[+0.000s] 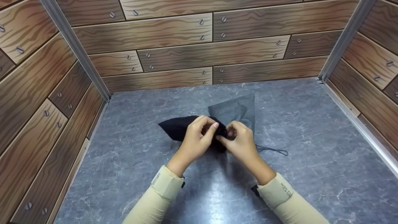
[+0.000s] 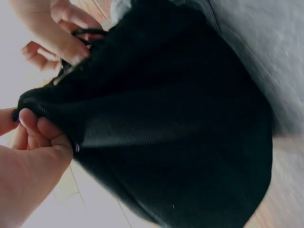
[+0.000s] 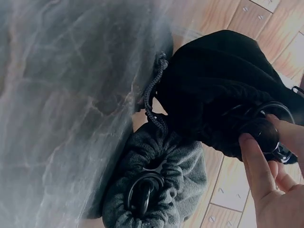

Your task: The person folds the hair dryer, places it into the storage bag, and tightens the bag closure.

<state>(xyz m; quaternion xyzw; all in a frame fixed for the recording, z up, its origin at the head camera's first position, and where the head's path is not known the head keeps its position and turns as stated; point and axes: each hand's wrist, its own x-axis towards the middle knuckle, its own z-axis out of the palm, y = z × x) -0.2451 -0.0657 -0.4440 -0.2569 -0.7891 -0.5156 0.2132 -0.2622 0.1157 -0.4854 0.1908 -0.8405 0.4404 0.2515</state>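
Observation:
A black drawstring pouch (image 1: 178,127) lies on the grey marble-look tabletop (image 1: 311,149), with a grey drawstring pouch (image 1: 233,109) just behind it. My left hand (image 1: 196,137) pinches the gathered black fabric (image 2: 156,123) at the pouch's mouth. My right hand (image 1: 238,140) pinches the black cord lock (image 3: 260,133) and its cord loop at the same mouth. The grey pouch (image 3: 156,185) rests untouched, its own cord lock (image 3: 142,192) facing the right wrist camera. A thin grey cord (image 1: 273,150) trails to the right on the table.
Wood-plank panels (image 1: 174,40) wall the table at the back and both sides, with metal corner rails (image 1: 74,49). Bare tabletop extends on all sides of the pouches.

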